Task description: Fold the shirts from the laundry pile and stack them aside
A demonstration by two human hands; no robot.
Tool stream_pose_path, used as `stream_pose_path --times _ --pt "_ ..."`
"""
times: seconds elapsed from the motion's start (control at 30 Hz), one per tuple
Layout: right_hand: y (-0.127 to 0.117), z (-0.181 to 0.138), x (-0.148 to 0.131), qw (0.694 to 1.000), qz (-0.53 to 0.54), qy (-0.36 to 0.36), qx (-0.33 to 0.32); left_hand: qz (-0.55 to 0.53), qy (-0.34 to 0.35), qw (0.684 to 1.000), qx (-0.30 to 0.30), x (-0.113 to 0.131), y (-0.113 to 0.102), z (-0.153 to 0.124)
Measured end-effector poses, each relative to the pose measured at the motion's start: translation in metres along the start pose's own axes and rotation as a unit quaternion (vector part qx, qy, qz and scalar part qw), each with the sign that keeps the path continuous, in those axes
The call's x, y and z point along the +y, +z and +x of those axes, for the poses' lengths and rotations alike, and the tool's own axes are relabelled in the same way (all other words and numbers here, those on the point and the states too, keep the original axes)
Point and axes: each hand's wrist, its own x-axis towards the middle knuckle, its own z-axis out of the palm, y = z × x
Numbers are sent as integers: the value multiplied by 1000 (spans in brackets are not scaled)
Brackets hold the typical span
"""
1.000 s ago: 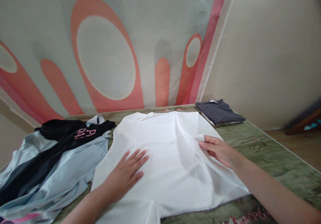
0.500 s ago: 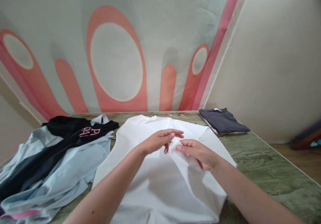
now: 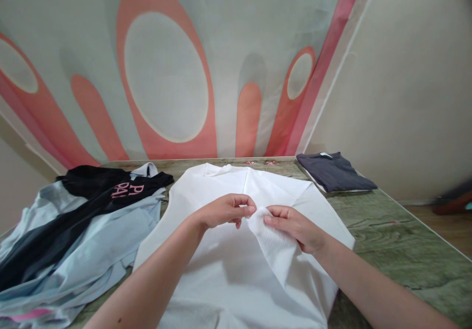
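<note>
A white long-sleeved top (image 3: 228, 260) lies spread over the middle of the table, its collar end toward the wall. My right hand (image 3: 295, 224) pinches the ribbed cuff of one sleeve and holds it raised above the body of the garment. Close beside it, my left hand (image 3: 226, 211) has thumb and fingertips pressed together at the cuff's edge. The sleeve hangs from the cuff down toward the lower right of the top. What lies under the raised sleeve is hidden.
Left of the top is a loose pile of light blue clothes (image 3: 106, 243) with a black garment (image 3: 73, 216) bearing pink letters. A folded dark grey garment (image 3: 334, 171) rests at the back right. The wood-patterned tabletop (image 3: 398, 250) meets a wall with a painted pattern behind.
My left hand's fingers, stretched out before, have closed into a pinch at the cuff. My right hand keeps its grip on the cuff. The view has shifted slightly.
</note>
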Motion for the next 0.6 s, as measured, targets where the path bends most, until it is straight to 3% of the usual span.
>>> stream_pose_path --times 0.27,0.6 --pt "6 -1 0 997 15 -45 -54 16 -6 1000 12 2 -4 -2" --pt "6 0 1 996 -44 -72 -33 -4 8 996 94 4 -13 -5"
